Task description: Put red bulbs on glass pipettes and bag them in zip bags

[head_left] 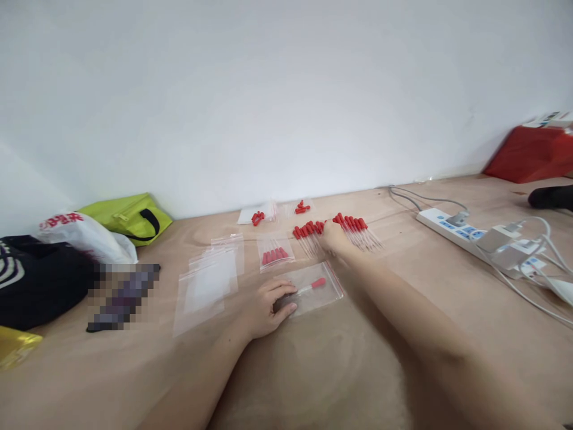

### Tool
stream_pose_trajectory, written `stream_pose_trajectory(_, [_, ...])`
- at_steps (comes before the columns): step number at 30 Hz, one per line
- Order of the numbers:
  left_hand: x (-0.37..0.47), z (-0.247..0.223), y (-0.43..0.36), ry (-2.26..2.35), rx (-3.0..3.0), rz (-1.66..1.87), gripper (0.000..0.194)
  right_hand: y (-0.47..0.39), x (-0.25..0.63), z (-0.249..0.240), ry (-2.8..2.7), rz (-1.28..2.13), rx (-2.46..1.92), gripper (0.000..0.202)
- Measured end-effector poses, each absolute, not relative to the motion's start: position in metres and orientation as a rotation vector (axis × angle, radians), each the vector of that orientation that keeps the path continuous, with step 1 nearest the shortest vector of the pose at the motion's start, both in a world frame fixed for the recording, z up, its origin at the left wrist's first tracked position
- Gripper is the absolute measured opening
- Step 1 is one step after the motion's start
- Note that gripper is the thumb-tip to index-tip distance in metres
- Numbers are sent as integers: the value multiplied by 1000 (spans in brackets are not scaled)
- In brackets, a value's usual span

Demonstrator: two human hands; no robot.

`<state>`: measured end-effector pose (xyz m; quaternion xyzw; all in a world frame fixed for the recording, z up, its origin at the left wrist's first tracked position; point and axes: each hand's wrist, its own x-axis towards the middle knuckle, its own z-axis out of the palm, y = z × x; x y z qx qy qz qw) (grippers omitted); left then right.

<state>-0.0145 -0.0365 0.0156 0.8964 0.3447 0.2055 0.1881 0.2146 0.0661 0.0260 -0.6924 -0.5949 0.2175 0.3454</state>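
Resting the left hand [271, 304] with thumb and fingers apart on a clear plastic zip bag [308, 303], with one red-bulbed dropper [318, 282] inside, flat on a smooth tan-brown worktop [331, 370]. Reaching far with the right hand [335, 237] among rows of red-bulbed clear droppers [353, 224]; cannot tell whether gripping any, with fingertips hidden. Backed by a plain white wall [286, 107]. Strewn at left with overlapping clear zip bags [210, 280] and, farther left, a lime-green fabric bag [120, 218]; at right, with a white plastic power strip [452, 230] and, far right, a bulky red object [528, 155].
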Motion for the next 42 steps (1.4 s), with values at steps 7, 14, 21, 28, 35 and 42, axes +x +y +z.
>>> stream_pose_trajectory(7, [-12,17,-36,949,2538,576,26,2,257,9,-1409,734,-1446,64])
stream_pose_trajectory(14, [-12,16,-33,904,2541,569,25,-27,245,-14,-968,983,-1190,65])
stream_pose_trajectory(21, [-14,15,-36,1010,2529,482,37,-34,229,-10,-990,1180,-1100,49])
stream_pose_trajectory(28, [-14,18,-38,1070,2492,441,42,-41,233,-6,-1311,1291,-1203,36])
stream_pose_trajectory(35, [-13,18,-37,1038,2523,462,41,-37,227,-6,-1366,1329,-1145,29])
stream_pose_trajectory(42, [-14,20,-37,1060,2512,440,42,-37,227,-8,-1497,1301,-1275,28])
